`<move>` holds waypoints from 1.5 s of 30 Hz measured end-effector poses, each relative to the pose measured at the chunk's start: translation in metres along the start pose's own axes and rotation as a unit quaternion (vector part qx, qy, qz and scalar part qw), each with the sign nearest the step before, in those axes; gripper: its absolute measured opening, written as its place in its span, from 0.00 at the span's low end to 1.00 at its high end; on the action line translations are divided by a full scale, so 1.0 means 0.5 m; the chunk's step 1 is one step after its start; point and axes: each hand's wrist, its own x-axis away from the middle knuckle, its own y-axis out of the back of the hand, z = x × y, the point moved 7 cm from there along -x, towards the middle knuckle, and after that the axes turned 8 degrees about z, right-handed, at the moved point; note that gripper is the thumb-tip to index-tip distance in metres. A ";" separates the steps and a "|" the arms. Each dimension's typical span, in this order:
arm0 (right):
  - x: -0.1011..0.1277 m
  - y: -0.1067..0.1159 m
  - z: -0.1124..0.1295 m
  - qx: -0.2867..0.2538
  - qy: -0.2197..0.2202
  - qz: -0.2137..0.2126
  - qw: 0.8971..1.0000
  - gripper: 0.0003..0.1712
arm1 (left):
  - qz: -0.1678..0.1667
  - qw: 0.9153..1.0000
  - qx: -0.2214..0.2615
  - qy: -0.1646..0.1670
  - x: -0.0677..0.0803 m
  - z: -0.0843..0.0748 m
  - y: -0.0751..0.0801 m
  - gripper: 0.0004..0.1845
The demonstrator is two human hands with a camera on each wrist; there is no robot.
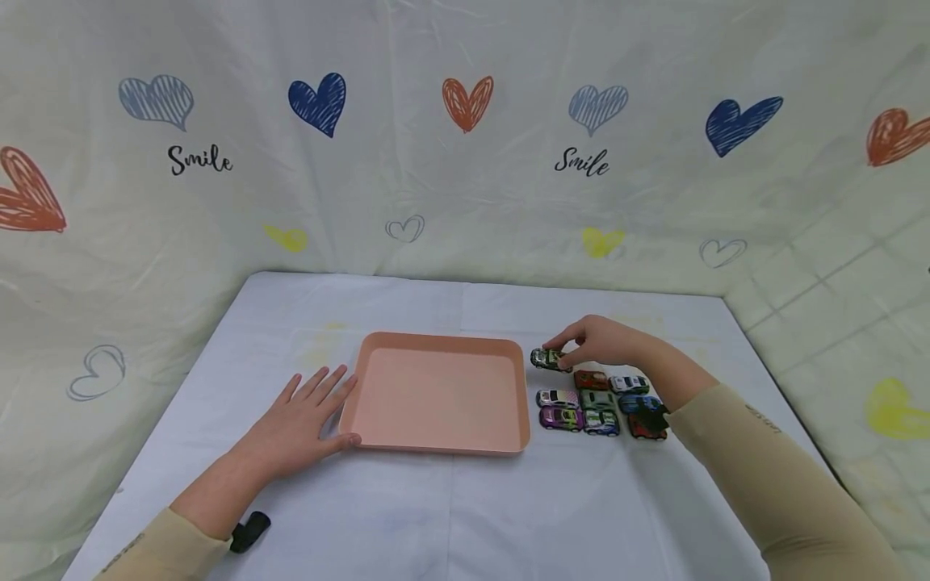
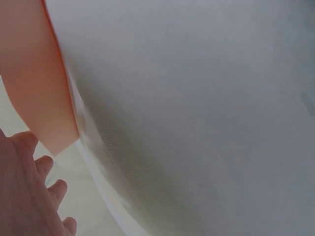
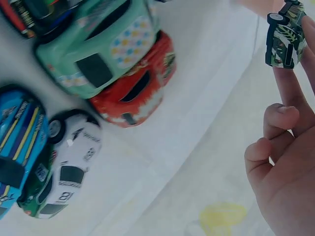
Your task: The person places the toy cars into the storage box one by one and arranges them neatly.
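A pink rectangular tray (image 1: 443,395) lies on the white-covered table. My left hand (image 1: 301,424) rests at its left edge, fingers spread and thumb by the near left corner. In the left wrist view the fingers of that hand (image 2: 24,187) show beside the tray wall (image 2: 44,88). Beyond the tray's right side my right hand (image 1: 599,340) pinches a camouflage-patterned toy car (image 1: 550,359) between thumb and fingers. The right wrist view shows this toy car (image 3: 286,42) at the fingertips, with the other fingers of the right hand (image 3: 290,162) curled.
Several toy cars stand grouped right of the tray, among them a purple one (image 1: 561,418), a red one (image 1: 591,379), a white one (image 1: 629,385) and a green one (image 3: 106,49). A cloth wall with printed hearts (image 1: 465,202) rises behind the table.
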 end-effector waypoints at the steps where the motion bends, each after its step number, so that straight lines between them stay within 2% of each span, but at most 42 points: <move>1: 0.000 0.001 0.004 0.000 -0.001 0.000 1.000 0.22 | 0.000 1.000 -0.001 0.001 0.000 0.000 0.001 0.51; 11: -0.021 0.006 0.051 -0.003 0.004 0.000 1.000 0.21 | -0.001 1.000 -0.005 0.005 0.001 0.001 -0.001 0.51; 17: -0.047 -0.005 0.090 -0.008 0.026 0.004 1.000 0.20 | -0.014 1.000 0.006 0.002 0.000 -0.003 0.002 0.50; 25: -0.090 -0.027 0.150 -0.014 0.041 0.020 0.999 0.20 | -0.008 1.000 0.012 0.007 -0.002 -0.001 -0.010 0.51; 33: -0.132 -0.059 0.224 -0.037 0.066 0.042 0.996 0.20 | -0.017 1.000 0.001 0.007 0.002 -0.009 -0.003 0.50; 39: -0.161 -0.084 0.271 -0.034 0.096 0.060 0.993 0.18 | -0.032 0.999 0.000 0.003 0.003 -0.012 -0.002 0.50; 45: -0.179 -0.105 0.305 -0.032 0.097 0.077 0.992 0.19 | -0.028 1.000 -0.001 0.010 0.003 -0.016 0.004 0.50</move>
